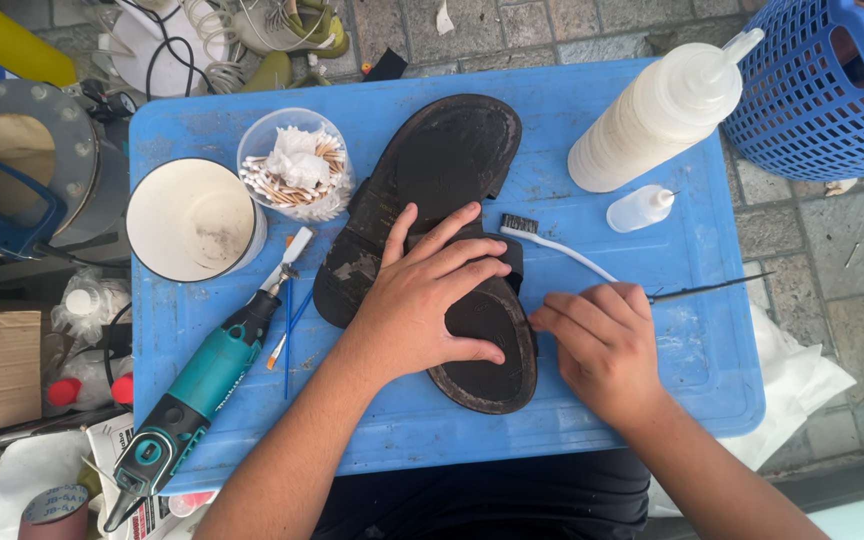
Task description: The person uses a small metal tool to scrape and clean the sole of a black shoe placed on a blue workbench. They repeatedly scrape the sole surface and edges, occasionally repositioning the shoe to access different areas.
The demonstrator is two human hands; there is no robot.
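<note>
On the blue lid (652, 370), a dark sandal (452, 170) lies sole-up under the flat, spread left hand (422, 300). The right hand (602, 345) pinches the sole's edge beside a white brush (562, 250); loosening pressure could let the sandal slide.

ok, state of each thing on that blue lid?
Worn dark brown sandal: sole up, flat, pinned by left hand.
Right hand: pinching a thin dark tool at the sandal's edge.
White toothbrush: lying flat.
Big cream squeeze bottle: on its side, capped.
Teal rotary tool: lying idle.
White cup: upright, empty.
</note>
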